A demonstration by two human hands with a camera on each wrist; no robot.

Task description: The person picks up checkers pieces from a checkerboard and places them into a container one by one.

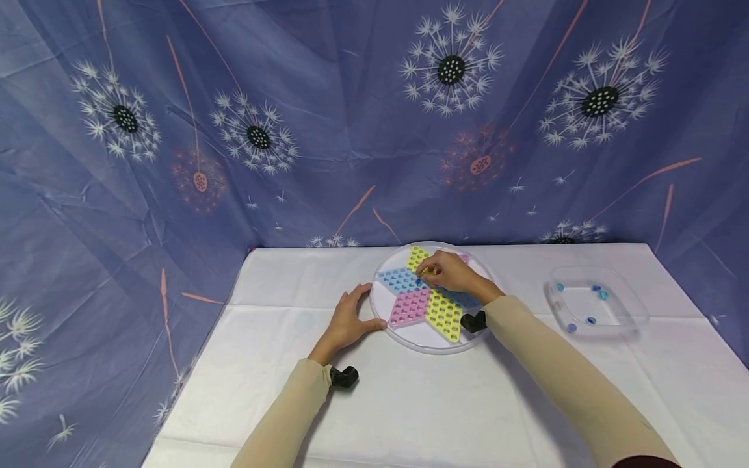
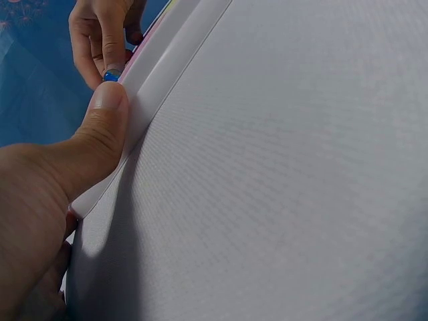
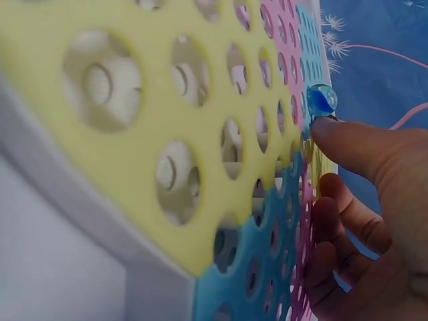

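A round Chinese checkers board point(image 1: 383, 305) with a pink, yellow and blue holed star lies on the table. My left hand point(image 1: 348, 318) rests against its left rim, thumb and fingers spread apart. In the left wrist view the thumb point(image 2: 110, 110) lies along the white edge. Over the star, my right hand point(image 1: 447, 270) pinches a blue marble point(image 3: 322, 100) at its fingertips, close above the blue holes. The other right fingers are bent low by the board's surface in the right wrist view. That hand and its forearm hide part of the star's right side.
To the right stands a clear plastic tub point(image 1: 576, 302) with several blue and teal marbles in it. A white cloth point(image 1: 409, 403) covers the table. Behind hangs a blue curtain point(image 1: 351, 117) with dandelion prints, close to the table's back edge.
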